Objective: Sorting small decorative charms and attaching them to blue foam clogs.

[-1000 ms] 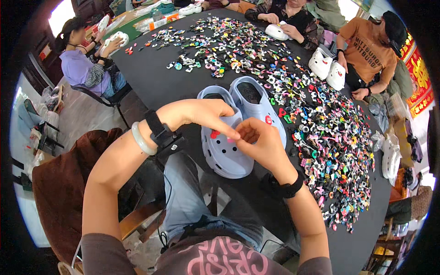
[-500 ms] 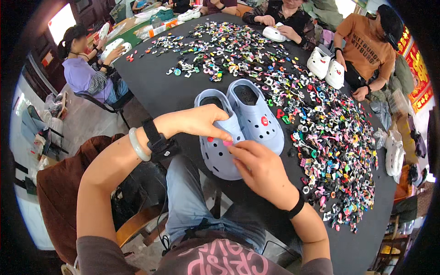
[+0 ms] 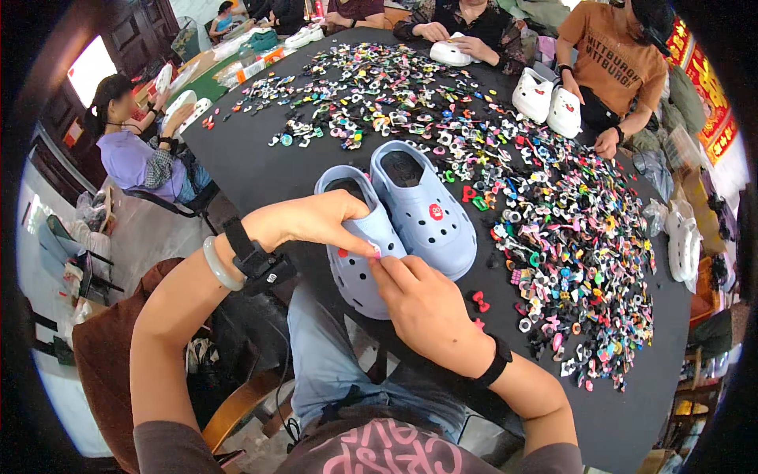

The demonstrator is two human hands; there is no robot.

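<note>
Two light blue clogs with holes stand side by side at the table's near edge. My left hand (image 3: 320, 223) is closed on the left clog (image 3: 357, 294), fingers inside its opening and thumb pressed on top. A small pink shoe charm (image 3: 377, 253) shows by the thumb tip, at the clog's upper. The bent fingers of my right hand (image 3: 430, 304) press together at that charm, mostly covering it. Part of a red charm sits on the left clog beside my thumb. On the right clog (image 3: 454, 246), which neither hand grips, is a round red charm (image 3: 436, 212).
A broad heap of colourful shoe charms (image 3: 580, 276) spreads over the black table (image 3: 260, 162). A red bow charm (image 3: 479, 301) lies near my right hand. Across the table, co-workers handle white clogs (image 3: 533, 95); another person (image 3: 142, 158) sits at far left with white clogs.
My right hand has closed in on the pink charm, now pressing it against the left clog. Both clogs and hands sit slightly further left and lower in view. The red bow has come into sight.
</note>
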